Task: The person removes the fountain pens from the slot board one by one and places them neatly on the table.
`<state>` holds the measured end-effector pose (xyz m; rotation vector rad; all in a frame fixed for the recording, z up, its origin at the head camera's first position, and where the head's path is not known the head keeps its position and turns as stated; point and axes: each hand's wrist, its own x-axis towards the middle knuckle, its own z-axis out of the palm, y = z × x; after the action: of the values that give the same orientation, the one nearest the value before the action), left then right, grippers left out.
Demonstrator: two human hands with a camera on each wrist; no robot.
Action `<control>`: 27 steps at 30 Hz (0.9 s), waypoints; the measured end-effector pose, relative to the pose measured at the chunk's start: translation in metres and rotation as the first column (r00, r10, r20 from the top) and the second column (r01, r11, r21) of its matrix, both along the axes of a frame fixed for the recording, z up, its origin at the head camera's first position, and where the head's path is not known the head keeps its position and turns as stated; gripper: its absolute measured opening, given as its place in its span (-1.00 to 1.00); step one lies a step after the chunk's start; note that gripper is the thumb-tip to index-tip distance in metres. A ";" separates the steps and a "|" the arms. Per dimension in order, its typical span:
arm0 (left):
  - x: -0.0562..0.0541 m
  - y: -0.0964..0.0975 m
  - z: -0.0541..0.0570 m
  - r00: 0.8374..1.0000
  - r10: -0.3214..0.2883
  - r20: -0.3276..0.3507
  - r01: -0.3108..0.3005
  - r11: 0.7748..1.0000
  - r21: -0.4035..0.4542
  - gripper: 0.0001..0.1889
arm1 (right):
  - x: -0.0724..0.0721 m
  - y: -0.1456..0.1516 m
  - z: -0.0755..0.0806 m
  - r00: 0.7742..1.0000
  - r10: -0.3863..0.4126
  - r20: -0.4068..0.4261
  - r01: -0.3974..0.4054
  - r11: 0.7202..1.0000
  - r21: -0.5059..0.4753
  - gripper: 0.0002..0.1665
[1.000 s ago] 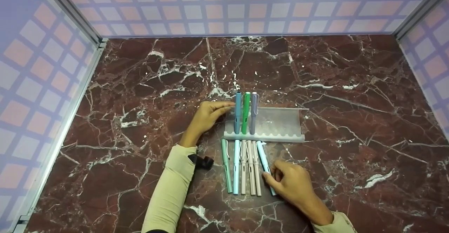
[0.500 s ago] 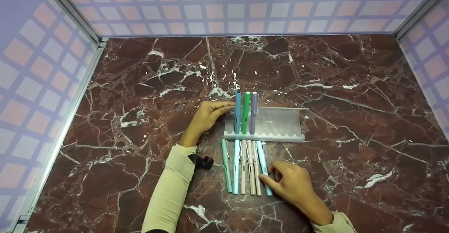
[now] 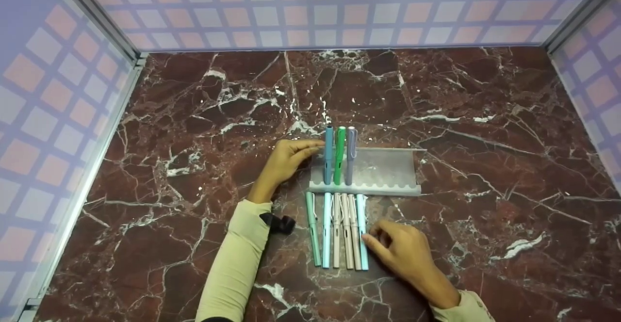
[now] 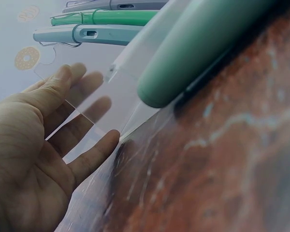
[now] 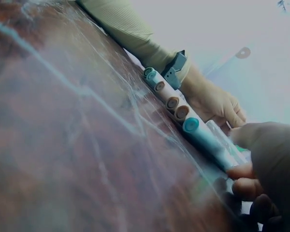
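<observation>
My left hand (image 3: 291, 157) holds the left edge of a clear acrylic pen stand (image 3: 388, 167), thumb in front and fingers behind the panel in the left wrist view. Three capped pens lean upright in its left notches: a blue pen (image 3: 328, 157), a green pen (image 3: 339, 154) and a lavender pen (image 3: 351, 159). My right hand (image 3: 402, 249) rests beside a light blue pen (image 3: 362, 234), fingertips right at its side. That pen lies at the right end of a row with a green pen (image 3: 313, 230), another light blue pen (image 3: 327, 230) and several grey-beige pens (image 3: 348, 234).
The row of pens lies on a dark red marble-patterned table (image 3: 194, 142), just in front of the stand's scalloped ledge (image 3: 388, 189). Checkered panels (image 3: 330, 14) rise at the back and both sides. A black wrist mount (image 3: 280, 223) sits on the left sleeve.
The right-hand light blue pen has shifted left and straightened, now lying against the beige pens. My right thumb no longer overlaps it. My left hand stays on the stand.
</observation>
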<state>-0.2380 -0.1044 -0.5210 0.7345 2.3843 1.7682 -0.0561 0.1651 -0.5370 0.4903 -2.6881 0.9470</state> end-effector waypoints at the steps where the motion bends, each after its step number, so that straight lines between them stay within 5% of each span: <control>1: 0.000 0.000 0.000 1.000 0.000 0.004 0.000 1.000 0.001 -0.78 | -0.001 0.000 0.000 1.000 -0.004 0.012 0.005 0.999 -0.033 -0.75; 5: -0.001 0.000 0.000 1.000 -0.001 0.006 0.001 1.000 -0.009 -0.78 | -0.009 0.002 -0.002 1.000 -0.008 0.004 0.009 0.985 -0.170 -0.78; 10: -0.002 -0.001 0.001 1.000 -0.005 -0.016 0.005 1.000 -0.018 -0.78 | -0.017 0.001 -0.005 0.992 0.031 -0.122 -0.063 0.960 -0.274 -0.81; 21: -0.001 -0.002 -0.001 1.000 -0.009 -0.008 0.009 1.000 -0.015 -0.78 | -0.054 -0.008 -0.006 0.926 -0.058 -0.373 -0.070 0.945 -0.319 -0.95; 27: 0.000 0.001 0.001 1.000 0.011 0.023 -0.010 1.000 -0.006 -0.78 | -0.079 -0.012 -0.001 0.905 -0.124 -0.406 -0.026 0.939 -0.344 -0.87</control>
<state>-0.2380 -0.1034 -0.5201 0.6987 2.3826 1.7625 -0.1347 0.1533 -0.5379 0.4826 -2.0839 1.1167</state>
